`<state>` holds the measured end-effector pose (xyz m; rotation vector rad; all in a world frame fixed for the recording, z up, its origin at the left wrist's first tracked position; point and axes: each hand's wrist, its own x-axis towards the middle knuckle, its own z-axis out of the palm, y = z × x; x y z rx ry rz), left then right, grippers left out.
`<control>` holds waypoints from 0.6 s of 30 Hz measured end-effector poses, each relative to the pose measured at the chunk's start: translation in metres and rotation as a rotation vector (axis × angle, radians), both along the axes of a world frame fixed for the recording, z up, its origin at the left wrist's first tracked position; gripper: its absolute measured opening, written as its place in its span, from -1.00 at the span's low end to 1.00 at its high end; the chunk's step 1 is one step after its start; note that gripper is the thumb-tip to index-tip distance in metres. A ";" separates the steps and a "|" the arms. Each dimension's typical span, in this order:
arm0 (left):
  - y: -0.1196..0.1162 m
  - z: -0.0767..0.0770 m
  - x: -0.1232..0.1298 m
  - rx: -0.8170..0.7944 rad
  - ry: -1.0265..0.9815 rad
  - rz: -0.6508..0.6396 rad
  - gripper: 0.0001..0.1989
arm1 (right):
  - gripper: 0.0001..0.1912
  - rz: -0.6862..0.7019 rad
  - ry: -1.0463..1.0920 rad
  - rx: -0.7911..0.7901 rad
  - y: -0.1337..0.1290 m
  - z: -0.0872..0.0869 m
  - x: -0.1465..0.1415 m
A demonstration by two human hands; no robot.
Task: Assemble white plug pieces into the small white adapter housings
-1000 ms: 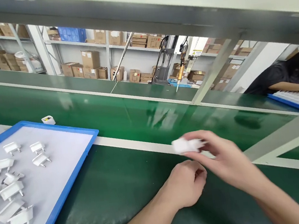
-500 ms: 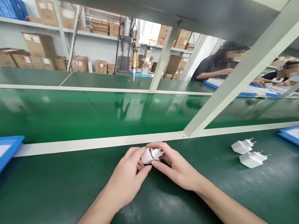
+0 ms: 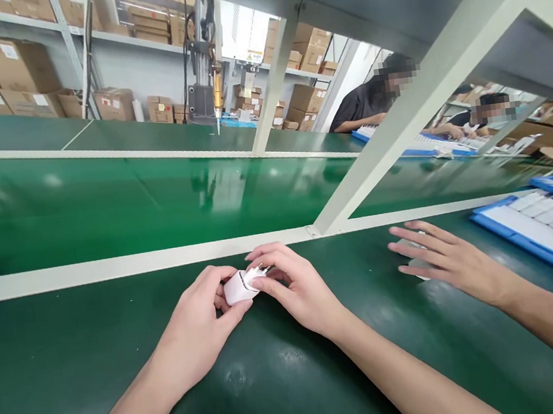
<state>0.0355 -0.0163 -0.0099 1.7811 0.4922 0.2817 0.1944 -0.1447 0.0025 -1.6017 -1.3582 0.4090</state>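
A small white plug adapter (image 3: 237,288) with two pins is held just above the dark green table (image 3: 289,393). My left hand (image 3: 201,324) has its fingers wrapped round the body of the adapter. At the pin end, my right hand (image 3: 299,285) pinches the adapter between thumb and fingers. Farther right, two more white adapters (image 3: 420,263) lie on the table, mostly covered by another person's spread hand.
Another person's hand (image 3: 449,263) reaches in from the right. Behind it is a blue-edged tray (image 3: 538,249) of white pieces. A slanted white post (image 3: 377,171) rises from the rail (image 3: 127,268), with a green conveyor (image 3: 146,209) beyond. Two people sit far right.
Another person's hand has come in from the right over the two loose adapters. The view has turned right, showing more of the right tray. Both my hands still hold the adapter.
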 end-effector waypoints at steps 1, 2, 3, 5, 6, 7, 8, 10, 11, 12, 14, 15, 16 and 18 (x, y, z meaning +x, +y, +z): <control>0.000 0.000 0.000 0.001 0.004 -0.003 -0.66 | -0.94 -0.019 -0.017 0.027 0.000 0.001 0.000; 0.000 0.000 0.000 0.003 0.007 -0.007 -0.66 | -0.95 -0.031 -0.025 0.041 0.001 0.003 -0.001; 0.000 0.000 0.000 0.007 0.009 -0.012 -0.66 | -0.96 -0.037 -0.027 0.047 0.001 0.004 -0.001; 0.000 -0.002 -0.001 0.017 0.017 -0.016 -0.66 | -0.97 -0.030 -0.044 0.052 0.001 0.005 -0.002; 0.000 -0.002 -0.001 0.020 0.024 -0.015 -0.65 | -0.97 -0.022 -0.065 0.050 0.000 0.005 -0.003; 0.000 -0.003 -0.001 0.020 0.027 -0.015 -0.65 | -0.97 -0.018 -0.090 0.049 0.000 0.005 -0.003; 0.000 -0.003 -0.001 0.017 0.029 -0.014 -0.65 | -0.97 -0.020 -0.112 0.053 0.000 0.005 -0.003; 0.000 -0.003 -0.001 0.009 0.026 -0.012 -0.66 | -0.97 -0.029 -0.140 0.062 -0.001 0.005 -0.004; 0.000 -0.003 -0.001 0.006 0.026 -0.009 -0.66 | -0.97 -0.033 -0.150 0.062 -0.001 0.005 -0.004; -0.001 -0.002 -0.001 0.002 0.025 -0.007 -0.66 | -0.97 -0.037 -0.158 0.059 -0.001 0.005 -0.004; -0.001 -0.001 -0.001 -0.006 0.025 -0.008 -0.66 | -0.98 -0.042 -0.171 0.043 -0.001 0.005 -0.005; -0.001 -0.001 -0.001 -0.013 0.026 -0.010 -0.66 | -0.98 -0.044 -0.176 0.038 -0.001 0.005 -0.005; -0.001 -0.001 -0.001 -0.020 0.028 -0.010 -0.66 | -0.98 -0.043 -0.181 0.034 -0.001 0.005 -0.005; -0.001 0.000 -0.001 -0.031 0.031 -0.011 -0.65 | -0.99 -0.040 -0.195 0.026 -0.001 0.006 -0.005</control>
